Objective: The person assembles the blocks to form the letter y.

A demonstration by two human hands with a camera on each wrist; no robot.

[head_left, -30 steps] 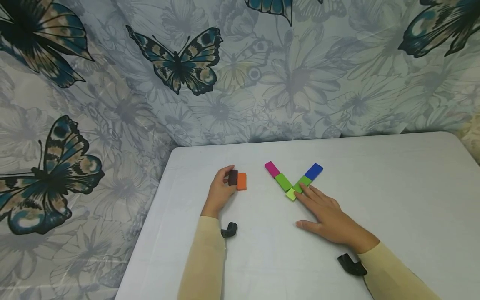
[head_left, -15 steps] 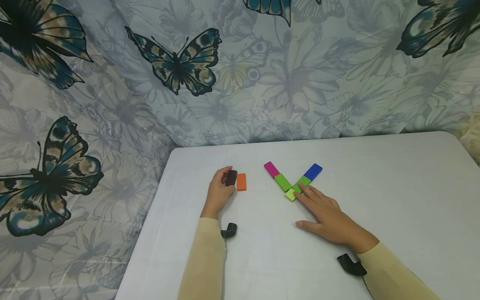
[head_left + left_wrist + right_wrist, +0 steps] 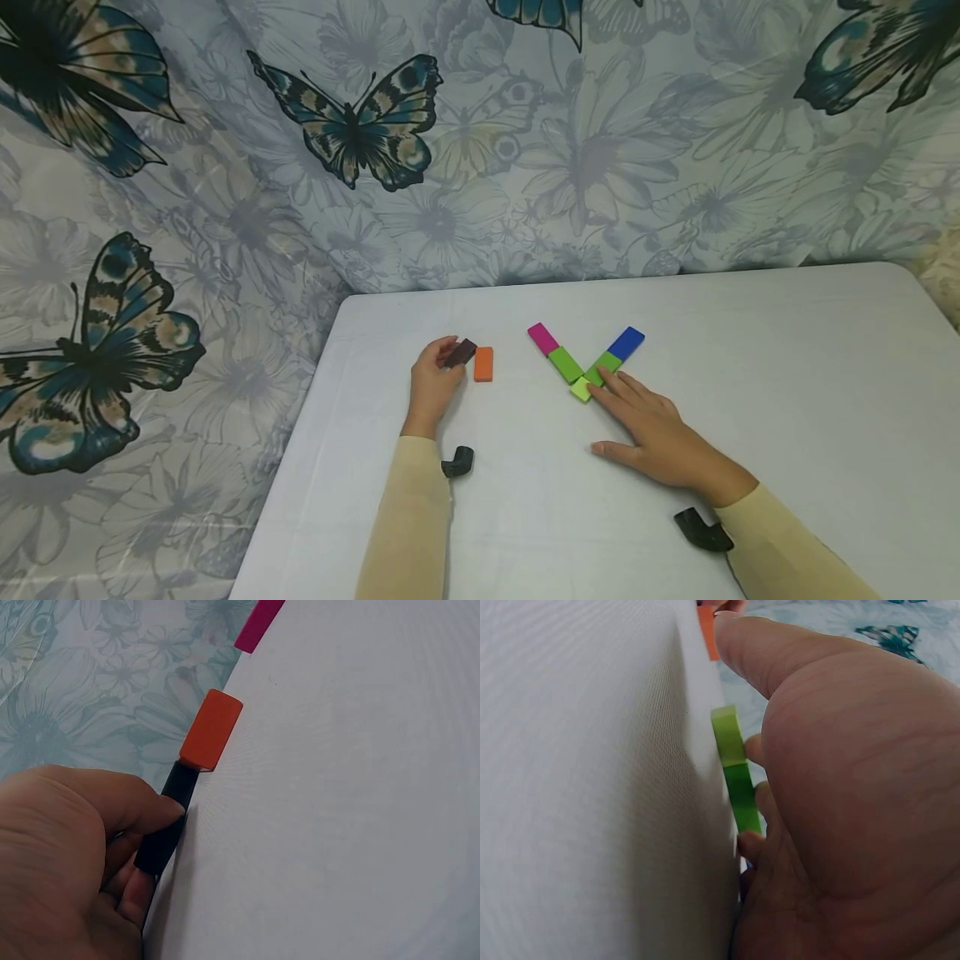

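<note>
Between thumb and fingers my left hand (image 3: 433,390) pinches a dark brown block (image 3: 461,353), now slanted. Just right of it an orange block (image 3: 483,364) lies on the white table; in the left wrist view the dark block (image 3: 169,825) appears close to the orange block (image 3: 212,730). My right hand (image 3: 656,433) lies spread, fingertips touching the lime block (image 3: 581,389) and the right green block (image 3: 600,371). These join a V with the left green block (image 3: 566,365), a magenta block (image 3: 543,337) and a blue block (image 3: 626,342).
The white table (image 3: 525,500) ends at a far edge in front of a hanging cloth (image 3: 465,225) printed with butterflies and flowers. A black wrist mount (image 3: 458,461) sits by the left sleeve, another black mount (image 3: 703,530) by the right one.
The dark brown block in my left hand has turned from upright beside the orange block to a slant leaning right, its lower end shifting left. My right hand and the V of blocks stay still.
</note>
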